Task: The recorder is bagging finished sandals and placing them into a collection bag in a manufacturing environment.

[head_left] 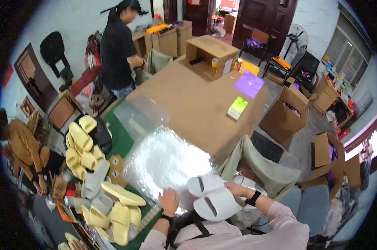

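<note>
My right hand (237, 190) grips a pair of pale grey-white slide slippers (217, 204) at their right side, soles turned away and slotted straps showing. A stack of shiny clear plastic bags (167, 156) lies in front of me on the table. At its near edge is my left hand (169, 203), fingers curled together on the bag film. Left of it, pale yellow slides (121, 223) are heaped with a few grey slides (96, 179).
A cardboard-covered table (197, 108) stretches ahead, bearing an open carton (212, 56), a purple sheet (249, 83) and a green-white box (238, 108). Open cartons (285, 114) stand on the right. One person (118, 50) stands beyond the table; another (28, 146) sits at far left.
</note>
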A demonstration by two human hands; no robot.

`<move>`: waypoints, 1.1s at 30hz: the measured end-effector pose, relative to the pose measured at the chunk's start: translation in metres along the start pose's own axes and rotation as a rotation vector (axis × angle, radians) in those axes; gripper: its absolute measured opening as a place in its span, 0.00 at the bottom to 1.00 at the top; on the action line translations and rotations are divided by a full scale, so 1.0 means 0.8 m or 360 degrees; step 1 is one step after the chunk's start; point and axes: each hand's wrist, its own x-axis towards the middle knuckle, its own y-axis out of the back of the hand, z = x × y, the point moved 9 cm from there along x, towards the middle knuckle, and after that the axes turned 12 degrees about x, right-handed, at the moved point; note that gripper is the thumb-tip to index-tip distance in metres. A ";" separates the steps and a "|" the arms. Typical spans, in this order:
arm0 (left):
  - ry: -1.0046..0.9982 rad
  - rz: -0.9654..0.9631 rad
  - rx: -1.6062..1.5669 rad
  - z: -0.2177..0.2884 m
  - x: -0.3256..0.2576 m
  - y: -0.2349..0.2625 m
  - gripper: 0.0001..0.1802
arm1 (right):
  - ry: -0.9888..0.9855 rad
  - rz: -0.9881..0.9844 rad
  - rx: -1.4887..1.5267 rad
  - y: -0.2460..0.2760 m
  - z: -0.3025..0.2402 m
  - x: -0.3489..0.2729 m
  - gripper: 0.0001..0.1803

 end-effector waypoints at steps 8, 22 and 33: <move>0.0415 -0.0107 -0.0258 -0.011 0.008 0.029 0.12 | 0.0136 0.0017 0.0162 -0.024 0.002 -0.024 0.16; 0.0229 -0.0452 0.0011 0.000 -0.011 -0.002 0.15 | -0.0171 -0.0211 0.0145 -0.055 0.048 -0.001 0.13; 0.0898 0.0022 -0.0680 -0.044 0.006 0.048 0.11 | 0.0010 -0.0229 0.0107 -0.059 0.020 0.033 0.16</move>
